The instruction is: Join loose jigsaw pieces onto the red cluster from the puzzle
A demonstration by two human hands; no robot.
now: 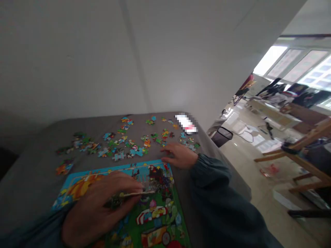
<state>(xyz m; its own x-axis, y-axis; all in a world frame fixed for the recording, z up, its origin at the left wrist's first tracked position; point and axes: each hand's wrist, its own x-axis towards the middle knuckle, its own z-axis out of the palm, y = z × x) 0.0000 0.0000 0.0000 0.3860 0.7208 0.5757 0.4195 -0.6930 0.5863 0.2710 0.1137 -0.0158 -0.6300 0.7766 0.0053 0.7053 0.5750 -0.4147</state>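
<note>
Looks like fitting step: left hand pinches thin piece over puzzle. Right hand, fingers parted, near loose pieces. Next likely needs careful lining-up.

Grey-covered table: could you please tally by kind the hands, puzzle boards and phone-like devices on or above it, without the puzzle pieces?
Left hand and right hand: 2
Puzzle board: 1
Phone-like device: 1
Total: 4
</note>
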